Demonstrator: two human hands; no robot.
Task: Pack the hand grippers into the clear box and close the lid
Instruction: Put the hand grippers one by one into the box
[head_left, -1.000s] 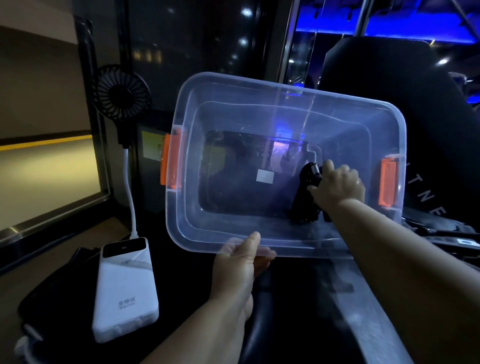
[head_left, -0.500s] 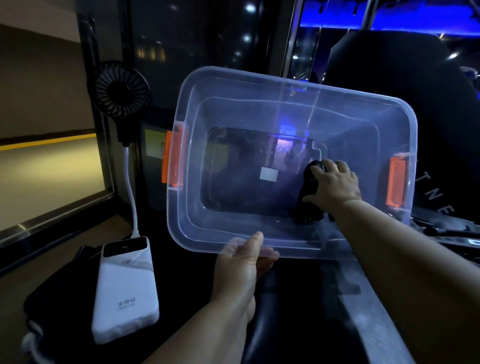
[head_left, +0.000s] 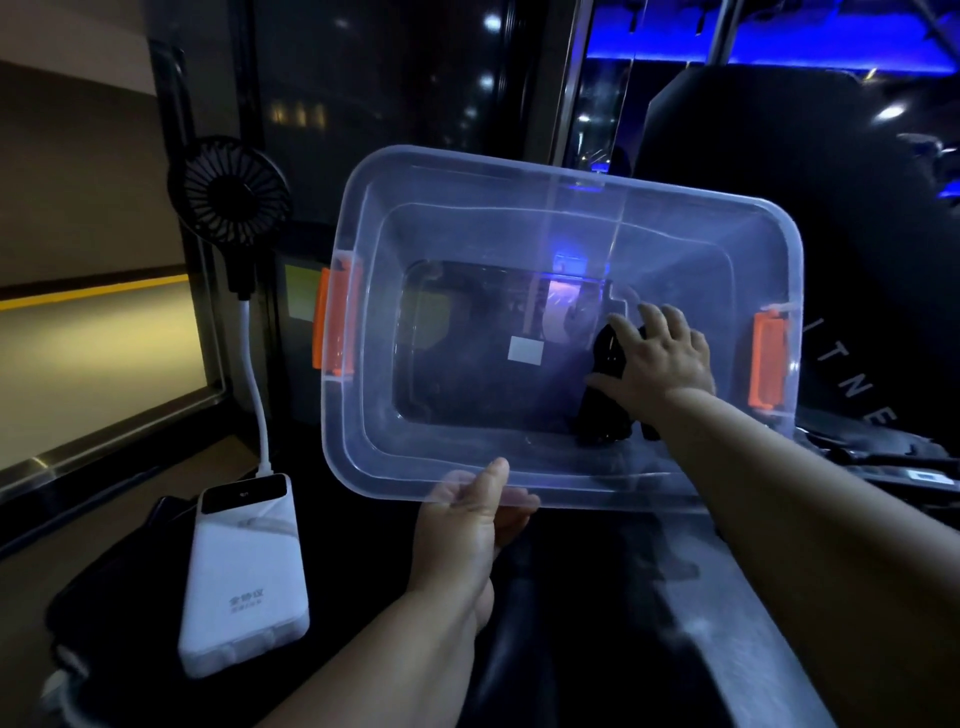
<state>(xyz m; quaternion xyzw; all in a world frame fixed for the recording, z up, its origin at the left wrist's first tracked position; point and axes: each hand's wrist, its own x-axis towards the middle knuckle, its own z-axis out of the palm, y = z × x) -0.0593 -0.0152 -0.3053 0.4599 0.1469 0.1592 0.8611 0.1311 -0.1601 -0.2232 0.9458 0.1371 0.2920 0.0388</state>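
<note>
A clear plastic box (head_left: 467, 171) with orange latches (head_left: 332, 325) on both short sides is tilted up with its open side facing me. My left hand (head_left: 467, 525) pinches its near rim from below, thumb on top. My right hand (head_left: 660, 358) reaches inside at the right, fingers spread and lying over a black hand gripper (head_left: 605, 395) that rests against the box's bottom. No lid is in view.
A small black fan (head_left: 228, 197) stands at the left, its white cable running down to a white power bank (head_left: 244, 577) on a dark bag. A dark chair back (head_left: 831, 208) rises behind the box at the right. A window ledge runs along the left.
My right hand's fingers have uncurled from the black hand gripper and now spread over it. The box has shifted slightly; my left hand keeps its hold on the rim.
</note>
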